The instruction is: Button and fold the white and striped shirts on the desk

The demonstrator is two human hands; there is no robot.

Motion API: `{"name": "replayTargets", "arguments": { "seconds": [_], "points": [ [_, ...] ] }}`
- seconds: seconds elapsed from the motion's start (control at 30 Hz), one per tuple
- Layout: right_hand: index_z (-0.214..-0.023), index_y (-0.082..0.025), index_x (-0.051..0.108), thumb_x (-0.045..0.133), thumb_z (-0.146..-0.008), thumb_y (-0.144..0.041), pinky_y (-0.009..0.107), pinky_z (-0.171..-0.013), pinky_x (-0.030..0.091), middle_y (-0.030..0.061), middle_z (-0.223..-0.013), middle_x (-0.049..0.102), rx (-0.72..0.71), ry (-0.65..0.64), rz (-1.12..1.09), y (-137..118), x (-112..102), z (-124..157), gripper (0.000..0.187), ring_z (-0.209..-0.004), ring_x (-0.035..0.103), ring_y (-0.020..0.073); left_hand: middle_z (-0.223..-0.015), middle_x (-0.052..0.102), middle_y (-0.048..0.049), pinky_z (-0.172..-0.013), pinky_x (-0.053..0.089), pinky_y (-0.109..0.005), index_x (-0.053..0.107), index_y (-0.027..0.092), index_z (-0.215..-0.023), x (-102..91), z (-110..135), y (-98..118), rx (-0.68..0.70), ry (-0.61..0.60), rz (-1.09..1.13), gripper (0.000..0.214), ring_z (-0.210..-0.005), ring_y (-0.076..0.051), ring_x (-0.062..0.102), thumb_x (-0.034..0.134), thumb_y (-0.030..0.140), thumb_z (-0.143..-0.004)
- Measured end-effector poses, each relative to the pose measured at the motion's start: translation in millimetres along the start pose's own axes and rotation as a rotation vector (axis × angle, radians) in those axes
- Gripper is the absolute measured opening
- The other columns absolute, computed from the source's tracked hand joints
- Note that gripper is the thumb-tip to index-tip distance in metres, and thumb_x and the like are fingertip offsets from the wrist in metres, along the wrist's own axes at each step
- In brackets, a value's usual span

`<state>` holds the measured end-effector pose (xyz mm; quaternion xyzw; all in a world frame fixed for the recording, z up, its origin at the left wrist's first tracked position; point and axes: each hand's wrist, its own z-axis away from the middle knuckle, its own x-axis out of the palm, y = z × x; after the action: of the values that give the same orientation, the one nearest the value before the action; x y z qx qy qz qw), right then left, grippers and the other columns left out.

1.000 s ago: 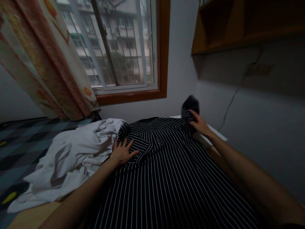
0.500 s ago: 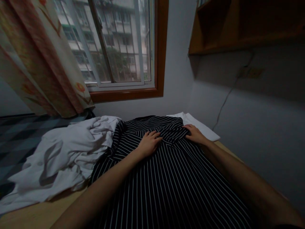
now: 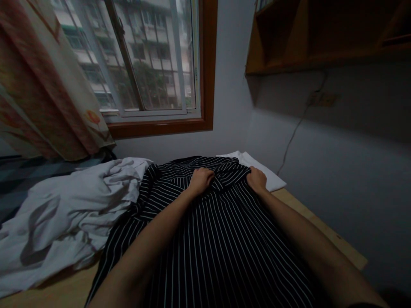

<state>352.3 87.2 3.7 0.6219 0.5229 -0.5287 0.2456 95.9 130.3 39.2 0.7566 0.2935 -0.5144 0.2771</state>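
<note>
A black shirt with thin white stripes lies spread over the wooden surface, running from near my body toward the wall. My left hand is closed on a fold of it near the upper middle, with the fingers curled into the cloth. At the upper right edge of the garment, my right hand grips the striped fabric, which is slightly raised and bunched between the two hands. The fingertips of both hands are partly hidden.
Crumpled white clothing is heaped on the left. Folded white cloth lies beyond my right hand. The wooden tabletop ends near the right wall. A curtain hangs by the window, and a wooden shelf juts out above.
Both hands have gone from lying on the striped shirt with fingers extended to gripping it. The fabric between them is lifted a little. The view has shifted slightly right.
</note>
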Motion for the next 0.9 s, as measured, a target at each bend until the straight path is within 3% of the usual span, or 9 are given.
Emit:
{"name": "replayTargets", "arguments": {
  "seconds": [0.07, 0.13, 0.23, 0.33, 0.43, 0.53, 0.67, 0.77, 0.9],
  "points": [
    [-0.106, -0.014, 0.064, 0.036, -0.090, -0.016, 0.035, -0.080, 0.041, 0.0165, -0.102, 0.067, -0.040, -0.023, -0.009, 9.3, 0.4, 2.9, 0.032, -0.095, 0.061, 0.0269, -0.111, 0.066, -0.0089, -0.092, 0.042, -0.035, 0.064, 0.018, -0.109, -13.1, -1.5, 1.2, -0.106, 0.182, 0.122, 0.032, -0.104, -0.021, 0.057, 0.034, 0.024, -0.097],
    [-0.107, -0.015, 0.065, 0.036, -0.092, -0.018, 0.033, -0.084, 0.041, 0.0147, -0.104, 0.067, -0.208, -0.055, -0.012, 21.8, -0.4, 5.8, 0.033, -0.100, 0.059, 0.0252, -0.112, 0.065, -0.0089, -0.093, 0.042, -0.034, 0.061, 0.017, -0.112, -26.7, 4.0, -0.9, -0.049, 0.236, 0.154, 0.032, -0.104, -0.020, 0.056, 0.032, 0.023, -0.098],
    [-0.109, -0.016, 0.067, 0.045, -0.087, -0.015, 0.030, -0.089, 0.041, 0.0108, -0.104, 0.066, -0.452, -0.176, -0.027, 40.5, -5.4, 3.5, 0.032, -0.103, 0.058, 0.0221, -0.101, 0.067, -0.0077, -0.089, 0.043, -0.035, 0.063, 0.018, -0.101, -40.2, 24.9, -7.1, 0.222, -0.042, -0.007, 0.023, -0.098, -0.021, 0.058, 0.041, 0.021, -0.093],
    [-0.105, -0.018, 0.071, 0.051, -0.080, -0.013, 0.028, -0.087, 0.043, 0.0078, -0.103, 0.069, -0.454, -0.295, -0.119, 47.7, -13.4, -12.1, 0.032, -0.096, 0.061, 0.0192, -0.092, 0.068, -0.0079, -0.086, 0.043, -0.039, 0.065, 0.019, -0.087, -41.2, 48.3, -8.4, 0.312, -0.326, -0.183, 0.016, -0.093, -0.024, 0.060, 0.049, 0.021, -0.089],
    [-0.112, -0.015, 0.068, 0.050, -0.084, -0.018, 0.030, -0.090, 0.045, 0.0101, -0.113, 0.068, -0.317, -0.223, -0.166, 30.8, -19.7, -31.8, 0.034, -0.099, 0.063, 0.0204, -0.111, 0.067, -0.0083, -0.093, 0.041, -0.042, 0.065, 0.019, -0.099, -30.8, 61.2, 1.4, 0.264, -0.273, -0.173, 0.028, -0.107, -0.026, 0.057, 0.043, 0.035, -0.095],
    [-0.116, -0.011, 0.066, 0.041, -0.092, -0.027, 0.036, -0.095, 0.043, 0.0162, -0.117, 0.066, -0.238, -0.097, -0.101, -11.0, -17.9, -39.7, 0.038, -0.109, 0.060, 0.0262, -0.136, 0.054, -0.0074, -0.105, 0.033, -0.047, 0.057, 0.022, -0.125, -11.1, 63.9, 17.0, 0.227, -0.185, -0.126, 0.040, -0.128, -0.027, 0.045, 0.035, 0.043, -0.098],
    [-0.120, -0.009, 0.063, 0.031, -0.097, -0.033, 0.040, -0.104, 0.035, 0.0194, -0.127, 0.061, -0.470, -0.155, 0.023, -65.1, 5.8, -27.2, 0.046, -0.122, 0.053, 0.0288, -0.150, 0.039, -0.0082, -0.111, 0.020, -0.057, 0.045, 0.026, -0.140, 18.0, 66.6, 27.1, 0.182, -0.229, -0.123, 0.051, -0.140, -0.032, 0.029, 0.034, 0.050, -0.097],
    [-0.141, -0.009, 0.044, 0.032, -0.096, -0.047, 0.044, -0.113, 0.024, 0.0161, -0.149, 0.039, -0.550, -0.316, 0.097, -70.4, 31.6, -17.8, 0.060, -0.139, 0.032, 0.0292, -0.155, 0.030, -0.0079, -0.112, 0.016, -0.060, 0.039, 0.029, -0.144, 30.3, 73.8, 23.5, 0.116, -0.270, -0.088, 0.056, -0.143, -0.035, 0.022, 0.029, 0.055, -0.096],
    [-0.150, -0.009, 0.025, 0.022, -0.094, -0.062, 0.048, -0.116, 0.013, 0.0139, -0.157, 0.020, -0.394, -0.388, 0.114, -51.0, 47.9, -22.3, 0.077, -0.146, 0.015, 0.0280, -0.158, 0.023, -0.0074, -0.114, 0.014, -0.057, 0.033, 0.031, -0.148, 32.2, 82.9, 17.5, 0.062, -0.285, -0.033, 0.064, -0.144, -0.036, 0.016, 0.027, 0.064, -0.093]
  ]
}}
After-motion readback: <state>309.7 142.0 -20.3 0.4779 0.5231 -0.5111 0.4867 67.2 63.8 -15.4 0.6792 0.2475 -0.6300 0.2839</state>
